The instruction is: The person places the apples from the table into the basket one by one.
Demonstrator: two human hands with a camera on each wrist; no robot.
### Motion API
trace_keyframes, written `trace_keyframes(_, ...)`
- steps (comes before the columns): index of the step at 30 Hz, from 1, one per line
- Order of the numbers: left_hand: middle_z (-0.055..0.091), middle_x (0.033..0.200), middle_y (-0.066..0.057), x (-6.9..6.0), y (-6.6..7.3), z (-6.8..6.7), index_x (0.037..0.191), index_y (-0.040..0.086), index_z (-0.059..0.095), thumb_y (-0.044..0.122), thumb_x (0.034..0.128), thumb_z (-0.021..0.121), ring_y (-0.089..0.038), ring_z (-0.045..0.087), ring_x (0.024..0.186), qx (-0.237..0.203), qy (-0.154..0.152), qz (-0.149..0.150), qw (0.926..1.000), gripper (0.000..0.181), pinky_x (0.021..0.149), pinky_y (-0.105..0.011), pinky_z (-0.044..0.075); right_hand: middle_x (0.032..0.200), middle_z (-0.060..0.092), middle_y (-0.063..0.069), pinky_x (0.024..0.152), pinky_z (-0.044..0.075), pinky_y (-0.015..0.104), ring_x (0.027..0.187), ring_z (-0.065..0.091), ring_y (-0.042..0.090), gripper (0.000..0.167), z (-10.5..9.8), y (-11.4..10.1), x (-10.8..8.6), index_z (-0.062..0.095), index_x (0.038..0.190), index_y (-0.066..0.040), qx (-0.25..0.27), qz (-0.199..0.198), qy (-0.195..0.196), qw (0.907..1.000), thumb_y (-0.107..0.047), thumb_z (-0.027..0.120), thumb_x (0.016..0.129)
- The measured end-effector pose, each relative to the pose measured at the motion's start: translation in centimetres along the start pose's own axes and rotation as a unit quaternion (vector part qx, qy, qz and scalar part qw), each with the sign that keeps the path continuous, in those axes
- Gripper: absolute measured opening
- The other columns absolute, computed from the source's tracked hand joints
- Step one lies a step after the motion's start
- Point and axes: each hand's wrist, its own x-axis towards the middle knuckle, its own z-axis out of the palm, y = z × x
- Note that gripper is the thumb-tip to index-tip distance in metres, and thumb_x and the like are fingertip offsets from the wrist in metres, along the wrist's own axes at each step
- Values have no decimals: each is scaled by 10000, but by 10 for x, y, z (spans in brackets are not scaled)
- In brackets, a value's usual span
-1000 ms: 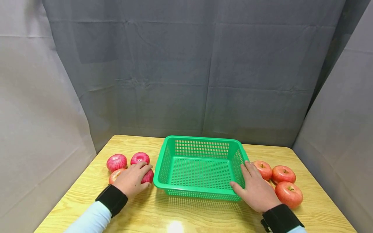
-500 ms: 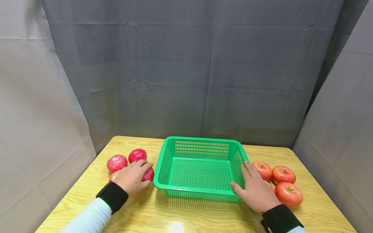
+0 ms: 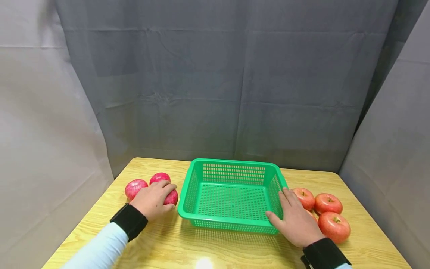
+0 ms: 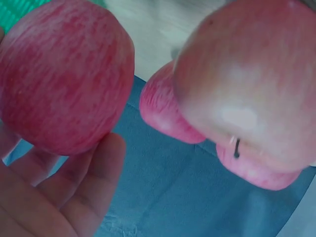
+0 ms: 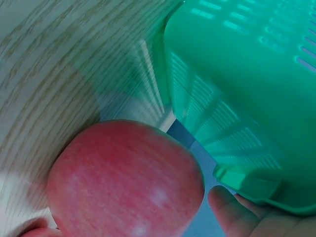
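Note:
My left hand (image 3: 152,199) has its fingers and thumb round a dark red apple (image 3: 172,198) just left of the green basket (image 3: 231,220). In the left wrist view the fingertips (image 4: 112,148) touch the underside of that apple (image 4: 66,79). Two more red apples (image 3: 135,187) (image 3: 159,177) lie beyond this hand, and a paler apple (image 4: 247,84) shows large in the left wrist view. My right hand (image 3: 296,222) rests on the basket's right front corner, fingers extended along the rim. An apple (image 5: 126,180) sits beside it in the right wrist view.
The basket stands mid-table with nothing inside. Right of it, several light red apples (image 3: 334,227) sit in a cluster close to my right hand. Grey cloth (image 3: 201,74) hangs behind the wooden table (image 3: 188,250), with paler cloth at both sides.
My left hand has shifted slightly forward, and now covers most of the paler apple. The back apple on the left has moved a little backward and left. My right hand stays on the basket.

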Motion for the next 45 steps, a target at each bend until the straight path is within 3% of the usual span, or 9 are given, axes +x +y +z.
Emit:
trace_keyframes(7,619,1219,-102,5,-3,-12,1299,128,652,394,808,833,-326,615,1072,-50,79,108,9999,587,828,-568,550,1604,223,295,1033,400,633,1472,200,466,958,1,1,0,320,1524,110,23,-12,31,10000,-647,513,971)
trace_keyframes(17,633,1146,-85,18,0,-27,1275,117,660,382,820,820,-290,629,957,102,218,345,9991,550,786,-481,558,1602,231,293,1031,393,648,1468,200,470,958,4,0,3,326,1523,106,1,19,36,10000,-647,523,965)
trace_keyframes(30,631,1120,-60,37,7,-48,1267,140,666,385,805,824,-251,612,880,345,256,511,9978,547,687,-420,542,1600,233,297,1022,410,637,1468,201,477,970,3,-2,4,332,1522,104,21,-34,70,10000,-674,492,965)
trace_keyframes(37,630,1115,-43,46,14,-54,1268,153,672,408,802,813,-227,606,877,351,188,535,9978,550,654,-387,526,1603,235,288,1037,398,633,1475,197,466,960,4,-2,3,334,1524,98,35,-38,77,10000,-674,477,971)
trace_keyframes(45,630,1126,-48,58,25,-60,1292,152,651,424,821,789,-220,600,855,400,190,760,9961,561,620,-371,517,1605,230,292,1048,382,638,1475,194,471,937,3,-1,2,329,1525,102,24,-7,85,10000,-641,500,979)
